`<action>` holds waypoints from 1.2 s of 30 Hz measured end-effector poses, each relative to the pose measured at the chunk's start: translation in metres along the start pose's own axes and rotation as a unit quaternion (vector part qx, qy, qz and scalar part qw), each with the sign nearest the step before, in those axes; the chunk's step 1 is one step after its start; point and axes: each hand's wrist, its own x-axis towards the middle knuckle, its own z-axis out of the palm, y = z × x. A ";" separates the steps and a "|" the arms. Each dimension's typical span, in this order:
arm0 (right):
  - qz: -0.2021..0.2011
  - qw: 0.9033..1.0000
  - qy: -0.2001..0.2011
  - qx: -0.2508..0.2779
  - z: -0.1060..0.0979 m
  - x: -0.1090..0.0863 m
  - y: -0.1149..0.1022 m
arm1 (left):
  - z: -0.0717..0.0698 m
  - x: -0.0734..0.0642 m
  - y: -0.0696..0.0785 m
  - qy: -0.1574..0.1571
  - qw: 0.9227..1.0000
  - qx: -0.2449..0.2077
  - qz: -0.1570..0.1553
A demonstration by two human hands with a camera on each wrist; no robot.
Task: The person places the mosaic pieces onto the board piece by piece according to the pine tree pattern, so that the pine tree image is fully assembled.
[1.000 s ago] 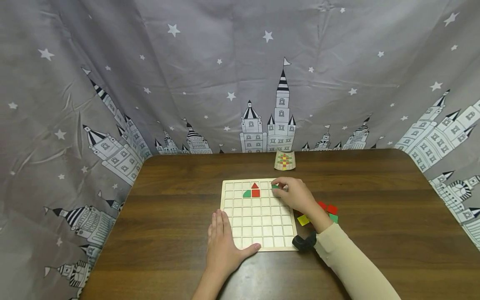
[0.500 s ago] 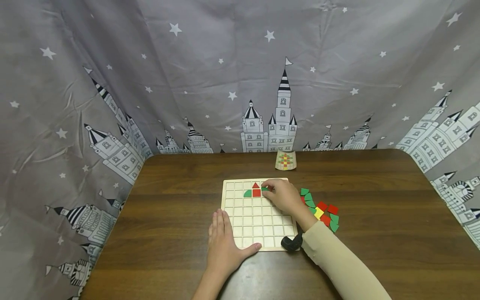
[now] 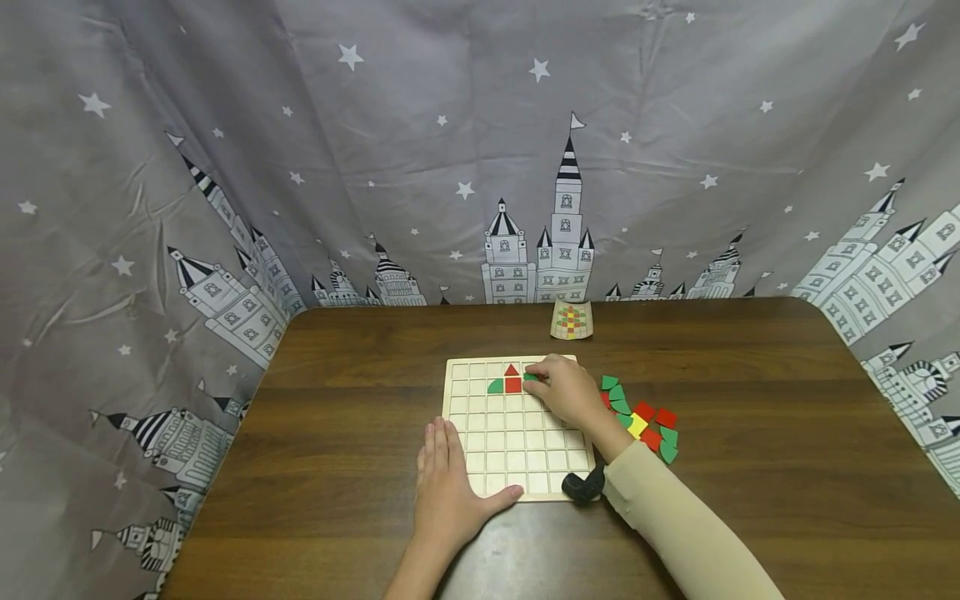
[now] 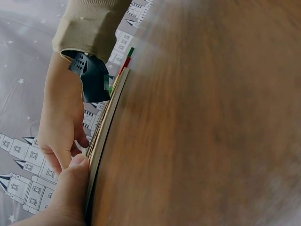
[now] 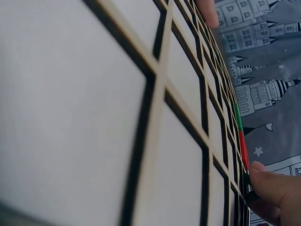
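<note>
A pale wooden grid board (image 3: 516, 442) lies on the table. In its upper rows sit a red triangle (image 3: 512, 371), a red square (image 3: 513, 385) below it, and a green quarter-round tile (image 3: 496, 387) left of the square. My right hand (image 3: 570, 393) pinches another green tile (image 3: 530, 377) between thumb and fingers, at the cell just right of the red square; the fingers partly cover it. Along the board's left edge lie the straight fingers of my left hand (image 3: 448, 492), its thumb at the front edge. The right wrist view shows my right thumb (image 5: 273, 183) beside the red tiles.
Loose red, green and yellow tiles (image 3: 637, 427) lie right of the board, partly behind my right forearm. A small pattern card (image 3: 572, 321) stands at the table's back edge, before the grey castle curtain (image 3: 420, 167). A black device (image 3: 583, 485) is on my right wrist.
My right hand has moved left over the board with the green tile, to beside the red square. More of the loose tiles now show. The left hand stays in place.
</note>
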 end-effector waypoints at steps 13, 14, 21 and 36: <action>-0.019 0.999 -0.036 -0.004 -0.003 0.002 0.002 | 0.000 0.000 0.000 0.002 1.000 -0.004 0.003; -0.017 0.999 -0.036 -0.003 -0.003 0.002 0.002 | 0.000 -0.001 0.000 -0.001 1.000 -0.004 0.002; -0.001 0.999 -0.042 0.024 -0.002 0.000 0.001 | -0.001 0.000 0.001 -0.009 1.000 -0.003 -0.001; 0.002 0.999 -0.031 0.017 0.000 0.000 -0.001 | 0.000 0.000 0.001 -0.010 1.000 -0.006 -0.001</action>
